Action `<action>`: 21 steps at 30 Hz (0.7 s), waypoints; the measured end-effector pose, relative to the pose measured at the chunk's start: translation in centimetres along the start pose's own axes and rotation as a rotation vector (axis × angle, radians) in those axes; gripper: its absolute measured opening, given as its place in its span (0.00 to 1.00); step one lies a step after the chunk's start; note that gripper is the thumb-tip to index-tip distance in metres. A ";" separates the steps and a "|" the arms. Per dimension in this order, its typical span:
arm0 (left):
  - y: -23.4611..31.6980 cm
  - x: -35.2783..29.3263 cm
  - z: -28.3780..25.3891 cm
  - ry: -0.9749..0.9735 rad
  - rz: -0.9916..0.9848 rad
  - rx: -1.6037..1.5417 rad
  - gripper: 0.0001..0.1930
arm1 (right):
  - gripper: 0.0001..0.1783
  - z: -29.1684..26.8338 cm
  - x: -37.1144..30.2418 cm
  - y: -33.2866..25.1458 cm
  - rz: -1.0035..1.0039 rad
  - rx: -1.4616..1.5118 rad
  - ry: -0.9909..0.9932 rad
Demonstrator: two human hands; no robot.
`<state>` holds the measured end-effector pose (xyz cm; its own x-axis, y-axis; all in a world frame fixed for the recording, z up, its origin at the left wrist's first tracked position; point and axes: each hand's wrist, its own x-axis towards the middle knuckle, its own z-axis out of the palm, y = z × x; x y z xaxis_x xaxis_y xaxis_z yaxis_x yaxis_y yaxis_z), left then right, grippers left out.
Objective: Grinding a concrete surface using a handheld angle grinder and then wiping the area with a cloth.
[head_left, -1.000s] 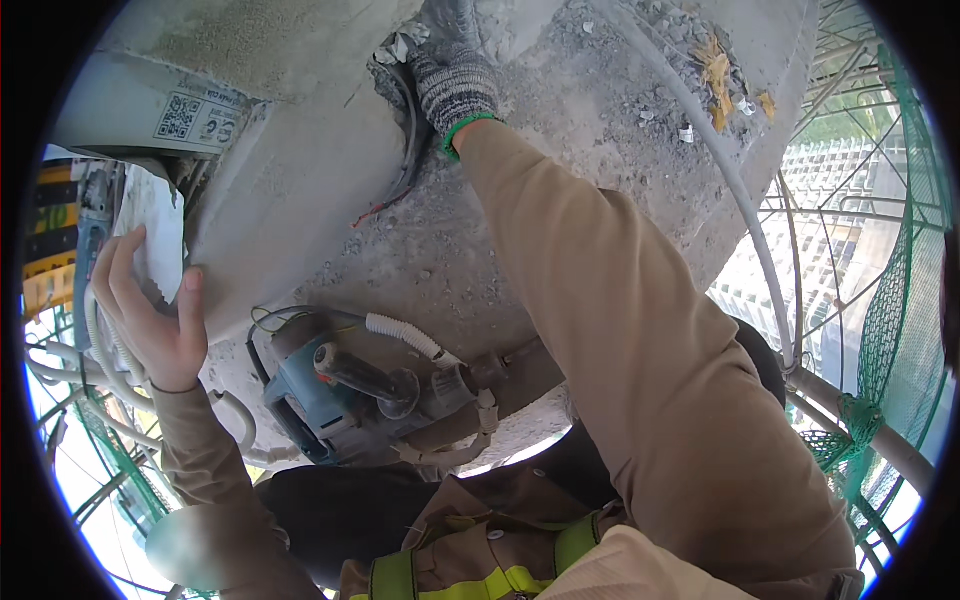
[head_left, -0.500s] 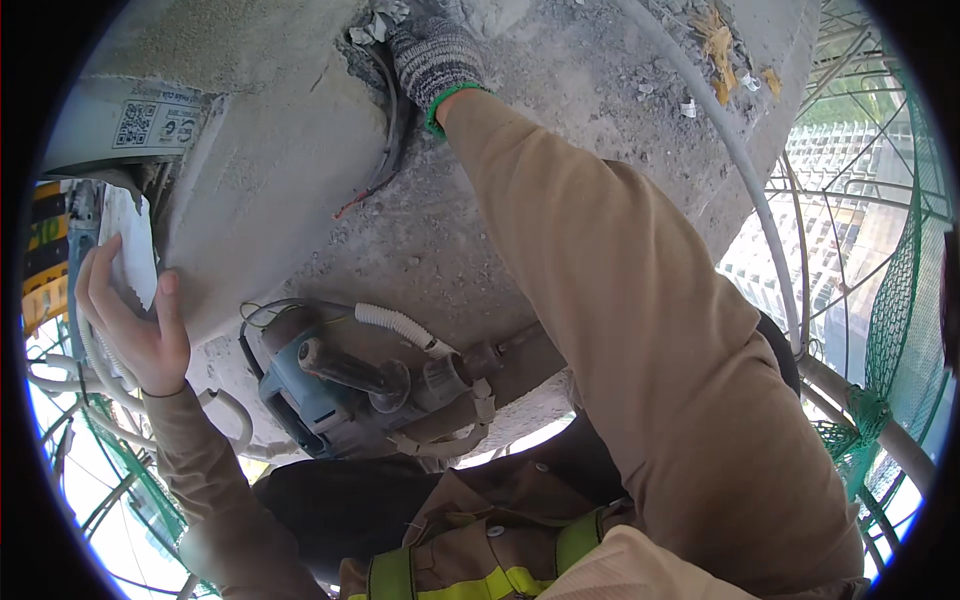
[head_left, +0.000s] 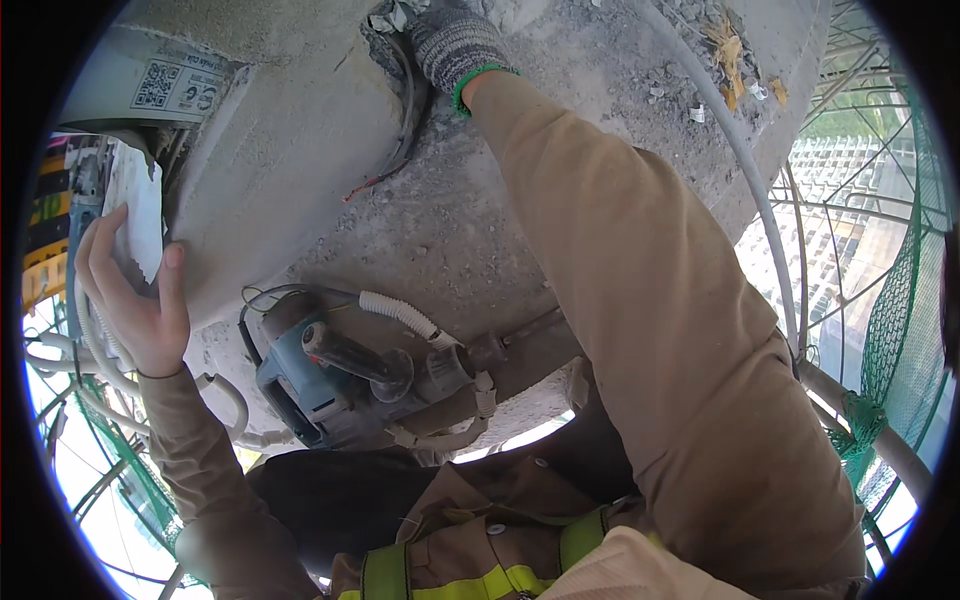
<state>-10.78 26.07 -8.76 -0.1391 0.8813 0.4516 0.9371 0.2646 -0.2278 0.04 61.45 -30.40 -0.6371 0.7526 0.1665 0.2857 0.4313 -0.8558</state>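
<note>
My left hand [head_left: 138, 300] is bare and raised at the left, fingers and thumb spread. Its fingers rest against a jagged white flat piece [head_left: 138, 225] that hangs below a grey labelled pipe [head_left: 105, 75]. My right hand [head_left: 462, 48], in a grey knitted glove with a green cuff, reaches to the top edge beside a rough hole in the concrete; its fingertips are hidden. Dark cables [head_left: 412, 110] come out of that hole next to the glove, and a thin one ends in bare reddish wire [head_left: 360, 190]. Crumpled pale scraps [head_left: 392, 20] lie by the glove.
A blue-grey demolition hammer [head_left: 320, 375] lies on the concrete slab [head_left: 455, 240] before me, with a white ribbed hose [head_left: 405, 318] by it. A grey conduit [head_left: 735, 140] crosses at the right. Green netting [head_left: 890, 320] and metal bars edge the slab; rubble [head_left: 665, 80] lies at the back.
The whole view has shifted slightly, so the slab and pipe sit a little further right and higher. Both hands keep their places at the white piece and the hole.
</note>
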 end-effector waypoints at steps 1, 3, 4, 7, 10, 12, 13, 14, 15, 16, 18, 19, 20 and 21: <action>-0.1 0.0 0.0 -0.001 0.006 0.003 0.31 | 0.27 0.1 0.1 0.2 -0.002 -0.002 -0.001; -0.2 0.0 0.0 -0.003 0.012 0.006 0.31 | 0.27 0.5 0.4 0.7 -0.032 0.009 -0.017; -0.2 0.0 0.1 -0.003 0.018 0.012 0.32 | 0.27 0.7 0.5 1.0 -0.030 0.010 -0.020; -0.3 -0.2 0.1 -0.006 0.017 0.013 0.32 | 0.28 0.9 1.0 1.7 0.015 0.058 -0.105; -0.4 -0.2 0.1 -0.008 0.019 0.007 0.32 | 0.27 0.6 1.7 1.9 0.002 0.019 -0.175; -0.5 -0.2 0.1 -0.013 0.025 0.005 0.33 | 0.27 0.2 1.8 1.9 -0.002 -0.017 -0.224; -0.5 -0.1 0.1 -0.026 0.032 0.011 0.33 | 0.27 0.0 1.8 1.9 -0.001 -0.037 -0.245; -0.6 -0.1 0.1 -0.039 0.039 0.017 0.33 | 0.27 -0.1 1.6 1.9 -0.001 -0.063 -0.267; -0.6 -0.1 0.0 -0.041 0.048 0.018 0.34 | 0.27 -0.2 1.4 1.8 0.000 -0.085 -0.281; -0.7 -0.1 0.0 -0.046 0.030 0.006 0.34 | 0.26 -0.2 1.2 1.7 -0.001 -0.110 -0.294; -0.9 0.0 0.0 -0.053 0.056 0.008 0.34 | 0.26 -0.1 0.8 1.5 -0.001 -0.160 -0.317; -0.9 0.0 0.0 -0.056 0.058 0.003 0.34 | 0.26 0.0 0.7 1.4 -0.002 -0.184 -0.325; -0.9 0.0 -0.1 -0.063 0.053 0.025 0.34 | 0.26 0.1 0.5 1.3 0.002 -0.207 -0.329; -1.0 0.0 -0.1 -0.069 0.047 0.049 0.34 | 0.26 0.2 0.5 1.1 0.004 -0.222 -0.338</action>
<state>-11.66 25.80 -8.46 -0.1185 0.9177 0.3792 0.9266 0.2395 -0.2898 -0.09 62.17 -31.37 -0.8247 0.5643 -0.0383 0.4126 0.5538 -0.7233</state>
